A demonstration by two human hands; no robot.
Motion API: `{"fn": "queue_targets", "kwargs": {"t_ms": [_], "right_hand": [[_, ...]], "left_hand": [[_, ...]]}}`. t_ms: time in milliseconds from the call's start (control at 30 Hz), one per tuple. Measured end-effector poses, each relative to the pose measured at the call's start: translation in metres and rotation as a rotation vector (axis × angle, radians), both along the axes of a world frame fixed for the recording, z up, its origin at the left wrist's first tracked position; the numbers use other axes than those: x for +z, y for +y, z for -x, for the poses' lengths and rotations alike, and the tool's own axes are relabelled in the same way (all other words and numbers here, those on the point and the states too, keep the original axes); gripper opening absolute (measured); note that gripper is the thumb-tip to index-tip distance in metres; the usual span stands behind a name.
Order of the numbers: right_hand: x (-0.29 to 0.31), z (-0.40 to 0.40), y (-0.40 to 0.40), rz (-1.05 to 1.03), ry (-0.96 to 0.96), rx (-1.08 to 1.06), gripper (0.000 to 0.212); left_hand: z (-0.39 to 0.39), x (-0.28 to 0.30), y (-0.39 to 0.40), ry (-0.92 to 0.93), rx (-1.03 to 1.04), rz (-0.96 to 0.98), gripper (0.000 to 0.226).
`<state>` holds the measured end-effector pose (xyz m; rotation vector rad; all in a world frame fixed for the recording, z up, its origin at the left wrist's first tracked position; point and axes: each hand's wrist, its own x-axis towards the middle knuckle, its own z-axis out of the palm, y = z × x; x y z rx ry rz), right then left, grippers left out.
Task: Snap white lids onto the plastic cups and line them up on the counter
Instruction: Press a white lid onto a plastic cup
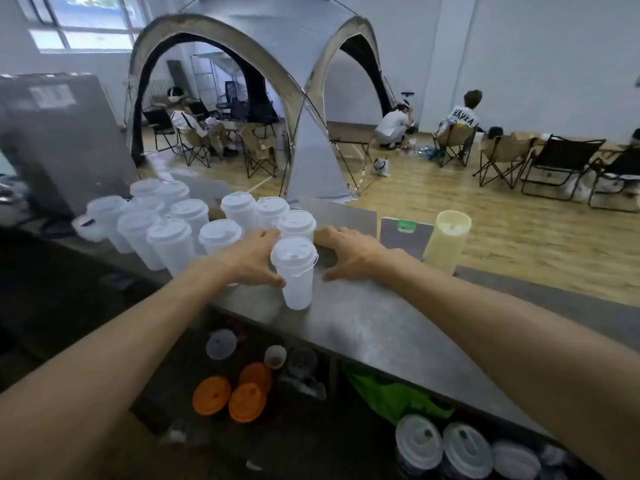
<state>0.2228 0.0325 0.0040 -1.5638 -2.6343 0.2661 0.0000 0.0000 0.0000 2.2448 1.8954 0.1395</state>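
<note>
Lidded cup (295, 271) standing upright on the steel counter (374, 327), its long axis vertical and its white lid (293, 250) seated on the rim. All positions are given relative to this cup. The left hand (252, 259) lies immediately to its left, thumb and fingertips touching the wall just below the lid, fingers spread and only slightly bent rather than wrapped around it. The right hand (349, 254) lies to its right, palm down, fingers relaxed and parted, apart from the cup wall by a clear gap and holding nothing. The left hand is therefore the nearer, and any nudge into line would probably come from that side. Behind and to the left of the cup stands the cluster of lidded cups (173, 223), packed loosely rather than in a strict row. The nearest of them (296, 225) stands directly behind.
</note>
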Motion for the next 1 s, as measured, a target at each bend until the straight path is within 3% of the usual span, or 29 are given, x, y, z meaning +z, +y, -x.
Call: {"fn": "queue_targets", "kwargs": {"t_ms": [167,400,733,1000], "right_hand": [[-0.026,0.036,0.003,0.006,0.003,0.008,0.109],[-0.031,0.02,-0.001,-0.104,0.116,-0.057,0.079],[-0.002,-0.166,-0.062,-0.144,0.144,-0.415,0.069],[-0.015,-0.27,-0.13,-0.116,0.24,-0.683,0.07]], "left_hand": [[0.009,-0.033,0.005,-0.177,-0.066,-0.04,0.096],[-0.02,-0.047,0.01,-0.335,-0.082,-0.284,0.075],[-0.204,-0.021,0.034,-0.503,-0.466,-0.197,0.069],[-0.329,-0.043,0.016,-0.617,-0.682,-0.052,0.073]]}}
